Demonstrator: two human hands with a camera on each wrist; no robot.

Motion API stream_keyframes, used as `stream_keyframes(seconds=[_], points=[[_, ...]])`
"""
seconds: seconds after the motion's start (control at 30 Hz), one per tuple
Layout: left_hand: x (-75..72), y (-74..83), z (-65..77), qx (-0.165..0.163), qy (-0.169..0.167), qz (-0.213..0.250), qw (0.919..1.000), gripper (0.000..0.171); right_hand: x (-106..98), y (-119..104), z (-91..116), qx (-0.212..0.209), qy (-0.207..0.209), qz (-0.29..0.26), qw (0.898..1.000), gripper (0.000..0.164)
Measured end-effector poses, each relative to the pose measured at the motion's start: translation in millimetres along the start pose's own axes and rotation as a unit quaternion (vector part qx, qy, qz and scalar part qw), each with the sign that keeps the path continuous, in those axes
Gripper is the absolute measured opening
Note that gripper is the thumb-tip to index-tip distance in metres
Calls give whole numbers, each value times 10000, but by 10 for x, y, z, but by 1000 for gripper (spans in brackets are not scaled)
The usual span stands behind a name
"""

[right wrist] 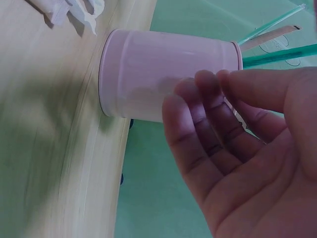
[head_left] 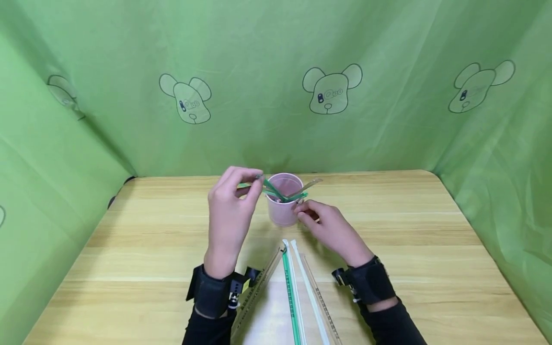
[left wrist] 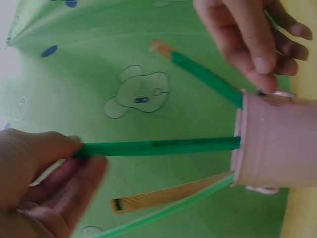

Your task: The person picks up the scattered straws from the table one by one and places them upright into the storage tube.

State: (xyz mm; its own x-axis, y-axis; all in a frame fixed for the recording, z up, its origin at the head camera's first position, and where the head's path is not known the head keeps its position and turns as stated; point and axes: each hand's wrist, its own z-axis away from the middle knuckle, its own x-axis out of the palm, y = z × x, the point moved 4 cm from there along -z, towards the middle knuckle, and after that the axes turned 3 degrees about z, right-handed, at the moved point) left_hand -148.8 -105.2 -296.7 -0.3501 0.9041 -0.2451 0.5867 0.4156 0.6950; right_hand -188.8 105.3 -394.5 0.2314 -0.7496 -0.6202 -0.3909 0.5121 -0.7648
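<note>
The left wrist view shows what the head view half hides: the left hand's (head_left: 229,206) narrow grip pinching a green straw (left wrist: 163,147) by its end. From those fingertips, the straw runs into the pink cup (head_left: 282,214) on the counter (head_left: 151,230). The right hand (head_left: 333,228) curls at the rim; whether it pinches, I can't tell.

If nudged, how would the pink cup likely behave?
The pink cup could tip fairly easily, since straws lean well past its rim. It may roll if knocked over, given its round wall. It probably slides readily; its surface looks smooth.
</note>
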Motion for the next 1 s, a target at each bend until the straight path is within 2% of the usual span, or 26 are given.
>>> stream_keyframes(seconds=[0.17,0.27,0.37,0.43,0.53,0.6,0.63,0.67,0.73,0.9,1.0], points=[[136,-212,25,-801,-684,-315,9939,7,49,2,2,-168,-271,-74,9995,20],[180,-285,38,-1055,-1010,-358,9886,10,80,-2,-1,-234,-394,-27,9989,20],[204,-335,61,-1377,-1549,-397,9775,20,109,11,1,-52,-548,31,9985,20],[221,-386,94,-1765,-2096,-538,9602,30,130,29,13,159,-708,38,9974,21],[237,-466,180,-2298,-3045,-885,9201,49,173,65,39,421,-955,37,9945,21],[239,-505,238,-2488,-3537,-1070,8953,60,212,87,57,473,-1087,37,9929,22],[236,-511,260,-2511,-3693,-1114,8878,64,233,98,63,477,-1132,41,9924,22],[234,-512,273,-2508,-3784,-1150,8836,68,255,108,68,476,-1162,66,9921,22],[226,-503,278,-2442,-3824,-1206,8829,71,301,129,74,462,-1199,183,9915,23],[204,-452,234,-2236,-3571,-1383,8963,51,396,147,66,565,-1173,405,9907,34],[206,-444,225,-2282,-3553,-1530,8935,39,431,134,56,570,-1152,335,9911,46]])
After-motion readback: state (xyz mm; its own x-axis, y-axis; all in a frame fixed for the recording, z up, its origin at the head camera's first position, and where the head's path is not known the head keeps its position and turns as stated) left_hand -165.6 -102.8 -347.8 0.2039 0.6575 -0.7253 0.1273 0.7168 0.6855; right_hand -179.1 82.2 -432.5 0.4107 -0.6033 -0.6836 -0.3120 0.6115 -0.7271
